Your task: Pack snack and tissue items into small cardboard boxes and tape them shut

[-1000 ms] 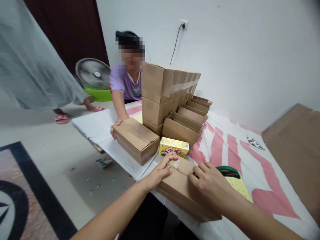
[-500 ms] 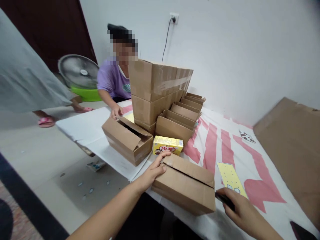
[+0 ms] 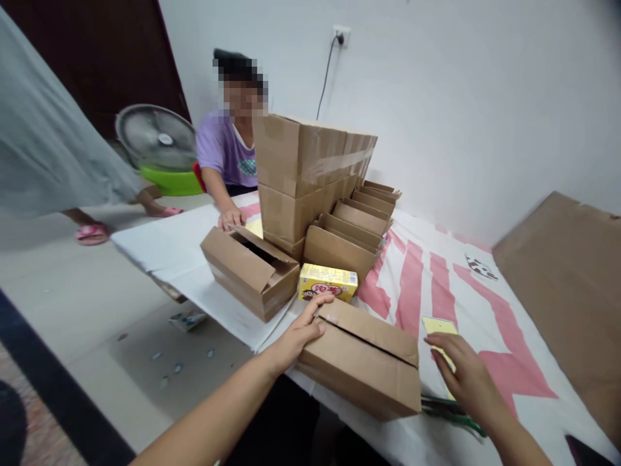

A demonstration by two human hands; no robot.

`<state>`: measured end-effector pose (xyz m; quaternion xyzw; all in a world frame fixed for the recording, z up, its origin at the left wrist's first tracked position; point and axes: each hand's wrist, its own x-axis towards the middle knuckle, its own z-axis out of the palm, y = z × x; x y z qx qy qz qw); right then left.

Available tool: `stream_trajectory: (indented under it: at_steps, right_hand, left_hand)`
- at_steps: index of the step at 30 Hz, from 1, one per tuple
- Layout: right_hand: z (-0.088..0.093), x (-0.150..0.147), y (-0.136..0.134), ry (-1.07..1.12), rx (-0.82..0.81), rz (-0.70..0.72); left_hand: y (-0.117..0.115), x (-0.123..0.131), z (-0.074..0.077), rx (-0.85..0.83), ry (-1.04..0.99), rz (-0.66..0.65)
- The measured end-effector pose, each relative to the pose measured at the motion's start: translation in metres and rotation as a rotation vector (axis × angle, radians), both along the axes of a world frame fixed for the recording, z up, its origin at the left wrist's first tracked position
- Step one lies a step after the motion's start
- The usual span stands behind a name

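A closed-flap cardboard box (image 3: 359, 356) sits at the near table edge, a narrow dark slit running between its top flaps. My left hand (image 3: 303, 327) grips its left end, fingers over the top corner. To the right of the box hovers my right hand (image 3: 451, 366), fingers apart and holding nothing. Below that hand, a thin dark-green thing (image 3: 460, 421) lies on the tablecloth, partly hidden by the wrist; its kind is unclear. Just behind the box stands a small yellow printed carton (image 3: 328, 283).
Another cardboard box (image 3: 250, 272) with a gap in its top is at left, near a co-worker's hand (image 3: 231, 217). Taped boxes (image 3: 320, 158) are stacked behind, beside a row of open-flapped boxes (image 3: 344, 246). A large cardboard piece (image 3: 557, 285) leans at right.
My right hand has let go of the dark object and lifted, its fingers spreading. A dark-green thing now shows on the cloth below it. My left hand stays on the box.
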<state>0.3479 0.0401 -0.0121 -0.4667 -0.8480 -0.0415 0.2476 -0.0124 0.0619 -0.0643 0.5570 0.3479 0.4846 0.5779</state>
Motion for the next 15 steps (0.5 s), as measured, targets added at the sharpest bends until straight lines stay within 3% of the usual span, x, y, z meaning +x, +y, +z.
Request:
stream_trajectory:
  at_steps: [3, 6, 11, 15]
  right_hand:
    - [0.039, -0.039, 0.013, 0.027, 0.006, 0.146]
    - [0.062, -0.09, 0.021, -0.025, -0.064, 0.352]
    - [0.06, -0.154, 0.037, -0.153, -0.066, 0.637]
    - [0.048, -0.173, 0.048, -0.249, -0.059, 0.653]
  left_hand:
    - [0.002, 0.001, -0.003, 0.014, -0.008, 0.004]
    - [0.001, 0.001, 0.0, 0.02, -0.019, 0.012]
    - [-0.007, 0.0, 0.016, 0.022, 0.016, -0.009]
    - [-0.007, 0.0, 0.015, 0.021, -0.016, -0.025]
